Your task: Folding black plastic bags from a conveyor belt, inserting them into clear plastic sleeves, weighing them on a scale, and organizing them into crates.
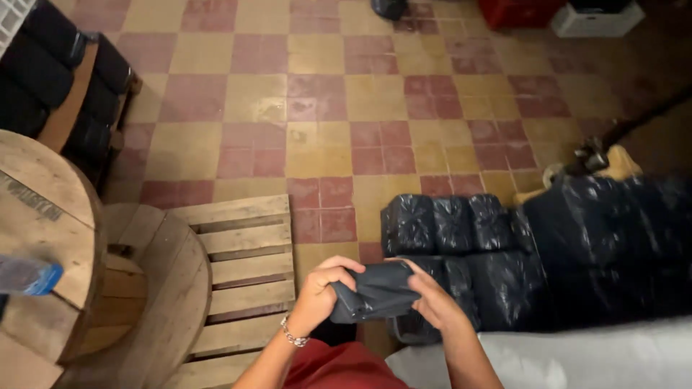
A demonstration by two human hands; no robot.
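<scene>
**Storeroom floor: stock at hand**

Checkered floor (360,122), one, of red and yellow tiles, spreading ahead of both hands to the far wall.

Wrapped bundles (497,252), black plastic, filling the area to the right of the hands: three small blocks side by side in a back row, at least two more in front just past the right hand, and one large mass beyond them; the full count cannot be told.

Wooden cable spool (50,238), one, lying to the left of the hands, with one clear bottle with a blue cap (29,276) resting on its upper rim.

Wooden pallet (245,274), one, slatted, just left of the left hand and partly under the spool.

Dark rolls (65,72), stacked far ahead to the left; number unclear.

White box (597,20), one, at the far right wall.

Folded dark bag (375,292), one, between the two hands, above the red-clothed lap.

Left hand (323,288), one, fingers curled tight on the bag's left end; one chain bracelet (292,336) at the wrist.

Right hand (432,299), one, gripping the bag's right end from the side.
</scene>
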